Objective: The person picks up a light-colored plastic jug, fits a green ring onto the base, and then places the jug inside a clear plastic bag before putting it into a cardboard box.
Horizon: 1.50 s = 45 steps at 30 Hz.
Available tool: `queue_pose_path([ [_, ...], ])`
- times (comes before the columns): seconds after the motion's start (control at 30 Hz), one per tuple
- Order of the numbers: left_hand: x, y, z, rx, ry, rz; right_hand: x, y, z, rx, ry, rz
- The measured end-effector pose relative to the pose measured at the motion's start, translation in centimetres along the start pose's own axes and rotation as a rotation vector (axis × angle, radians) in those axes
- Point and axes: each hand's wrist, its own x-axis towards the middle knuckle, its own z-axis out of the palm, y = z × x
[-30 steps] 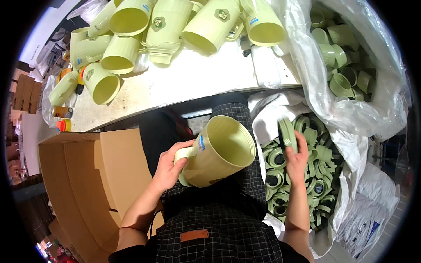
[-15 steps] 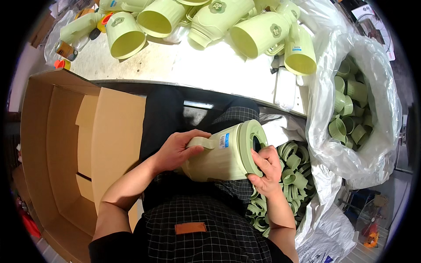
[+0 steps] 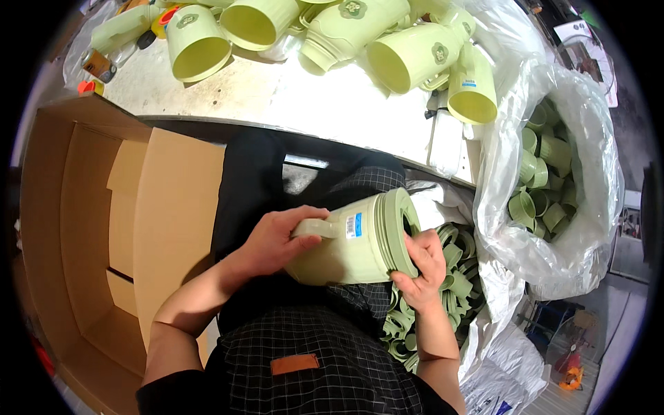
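Across my lap lies a light green thermos flask casing (image 3: 339, 256), with a curved handle and a blue-and-white label on its side. My left hand (image 3: 280, 238) is closed round it at the handle. At the casing's right end sits a green ring (image 3: 398, 238) with a dark opening, and ridges like screw threads show beside it. My right hand (image 3: 423, 266) grips this ring, thumb at the opening and fingers at the rim. The inside of the casing is mostly hidden.
Several green casings (image 3: 200, 48) lie on the white table (image 3: 277, 104) ahead. An open cardboard box (image 3: 176, 207) stands left. Green cups fill a clear plastic bag (image 3: 494, 214) at right. Below it, a white sack (image 3: 494, 290) holds loose green rings and handles (image 3: 453, 283).
The ring now sits further out and tilted, and threads on the casing's end have come into sight. Both hands keep their hold. The whole view has shifted slightly.
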Motion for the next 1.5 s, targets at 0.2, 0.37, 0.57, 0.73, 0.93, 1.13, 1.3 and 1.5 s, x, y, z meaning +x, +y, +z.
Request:
queue_pose_path([
  [0.2, -0.3, -0.1, 0.2, 0.040, 0.023, -0.022, -1.2, -0.1, 0.4, 0.027, -0.014, 0.019],
  [0.37, -2.3, 2.3, 3.4, 0.368, 0.152, -0.058, 0.6, -1.9, 1.2, -0.056, 0.021, 0.285],
  [0.57, -1.6, -0.4, -0.1, 0.109, 0.000, 0.006, 2.8, -2.7, -2.0, 0.148, -0.329, 0.299],
  [0.73, -2.0, -0.3, 0.9, 0.103, 0.107, 0.103, 4.5, 8.7, -6.9, 0.404, 0.203, 0.680],
  [0.93, -1.2, -1.1, 0.7, 0.062, 0.040, 0.169, 3.3, 6.3, 1.4, 0.638, -0.250, 0.627],
  [1.13, 14.3, -0.3, -2.5, 0.478, 0.514, 0.298, 5.4, 7.0, 1.3, 0.479, -0.239, 0.448],
  [1.3, 22.4, -6.6, -1.5, 0.639, 0.452, 0.387, 5.5, 9.0, 1.1, 0.315, -0.214, 0.319],
  [1.5, 21.9, 0.7, 0.1, -0.398, 0.100, 0.017, 9.3, 11.5, 2.9, 0.745, 0.197, 0.583],
])
